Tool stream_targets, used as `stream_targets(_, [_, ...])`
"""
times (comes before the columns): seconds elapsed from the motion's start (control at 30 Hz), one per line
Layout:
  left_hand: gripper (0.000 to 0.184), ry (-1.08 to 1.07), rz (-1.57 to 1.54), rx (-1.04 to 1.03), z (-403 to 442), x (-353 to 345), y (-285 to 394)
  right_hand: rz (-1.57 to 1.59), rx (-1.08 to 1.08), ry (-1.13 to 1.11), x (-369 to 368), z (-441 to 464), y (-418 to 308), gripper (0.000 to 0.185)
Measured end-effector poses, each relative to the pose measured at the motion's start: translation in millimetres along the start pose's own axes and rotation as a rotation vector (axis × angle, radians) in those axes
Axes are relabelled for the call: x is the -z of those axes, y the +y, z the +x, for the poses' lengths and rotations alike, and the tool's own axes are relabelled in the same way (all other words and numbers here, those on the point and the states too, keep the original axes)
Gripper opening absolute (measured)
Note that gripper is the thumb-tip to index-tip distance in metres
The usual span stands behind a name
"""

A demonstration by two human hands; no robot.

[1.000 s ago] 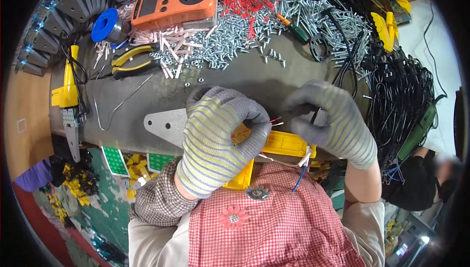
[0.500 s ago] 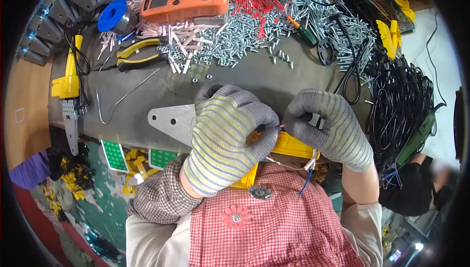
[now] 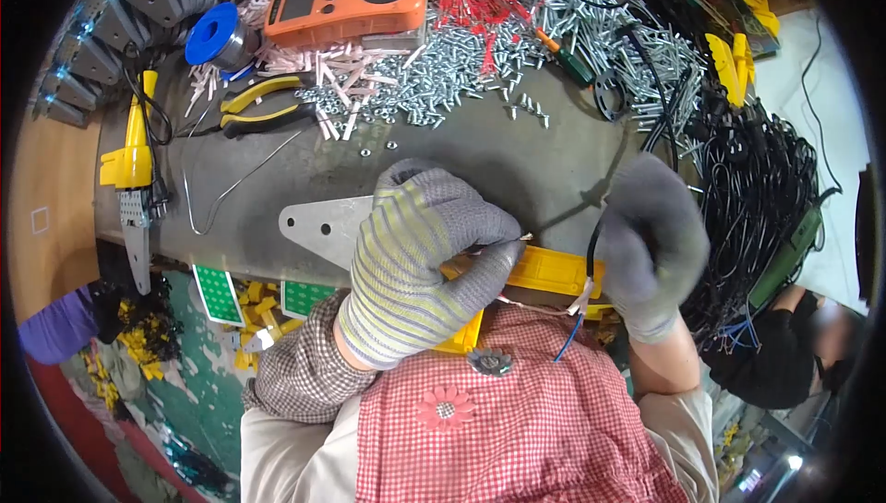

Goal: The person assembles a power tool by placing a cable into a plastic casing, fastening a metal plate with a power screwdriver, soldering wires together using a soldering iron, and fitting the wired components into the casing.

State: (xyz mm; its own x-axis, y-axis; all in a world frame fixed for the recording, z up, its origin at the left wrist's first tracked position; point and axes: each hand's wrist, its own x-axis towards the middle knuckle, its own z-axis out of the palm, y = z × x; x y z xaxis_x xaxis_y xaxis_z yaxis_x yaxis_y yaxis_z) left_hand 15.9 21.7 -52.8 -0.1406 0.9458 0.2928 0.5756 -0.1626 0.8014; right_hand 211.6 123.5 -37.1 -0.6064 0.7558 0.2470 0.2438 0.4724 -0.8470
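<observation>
My left hand (image 3: 429,268), in a grey-and-yellow striped glove, pinches a thin wire whose bare tip (image 3: 527,237) sticks out past the thumb and forefinger. Beneath it lies a yellow plastic housing (image 3: 549,272), partly covered by the hand. A flat grey metal plate (image 3: 323,229) with holes reaches out to the left. My right hand (image 3: 651,245) is smeared by motion near a black cable (image 3: 593,249); whether its fingers hold anything is unclear. From the cable's end come a white-sleeved joint (image 3: 581,300) and a blue wire (image 3: 568,339), hanging over the apron.
Behind the hands lie heaped screws (image 3: 443,69), an orange multimeter (image 3: 346,3), pliers (image 3: 268,104), a solder spool (image 3: 221,34) and a screwdriver (image 3: 568,60). Black cables (image 3: 757,198) are bundled at the right. A yellow-handled tool (image 3: 134,157) lies left. Another person (image 3: 766,346) is at lower right.
My right hand has moved right, away from the left hand and the wire tip, and is now blurred. The left hand keeps its pinch nearly in place.
</observation>
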Motion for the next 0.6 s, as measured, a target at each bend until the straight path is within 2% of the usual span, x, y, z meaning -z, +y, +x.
stream_targets(0.07, [0.013, 0.027, -0.023, -0.007, -1.1, 1.1, -2.6, -0.054, 0.249, 0.046, 9.5, -12.8, 4.6, 0.016])
stream_targets(0.13, [0.012, 0.058, 0.001, -0.052, -1.7, -0.9, -4.7, -0.232, 0.564, -0.167, 12.7, -13.7, -1.8, 0.021])
stream_targets(0.17, [0.013, 0.025, -0.011, -0.012, -1.5, -0.4, -3.1, -0.308, 0.695, -0.246, 11.5, -15.0, -2.7, 0.024])
stream_targets(0.27, [0.014, -0.058, -0.045, 0.061, 0.7, 1.3, 1.1, -0.158, 0.374, -0.402, 16.5, -16.1, -3.6, 0.019])
stream_targets(0.3, [0.014, -0.066, -0.047, 0.066, 1.0, 1.7, 1.3, -0.05, 0.186, -0.268, 8.9, -13.1, -8.5, 0.014])
stream_targets(0.4, [0.014, -0.071, -0.032, 0.038, 0.2, 2.8, -1.4, -0.053, -0.007, -0.159, -9.1, -11.3, -11.7, 0.01])
stream_targets(0.6, [0.014, -0.056, -0.008, 0.012, -1.1, 2.8, -3.0, -0.205, 0.071, -0.183, -13.4, -10.4, -8.6, 0.014])
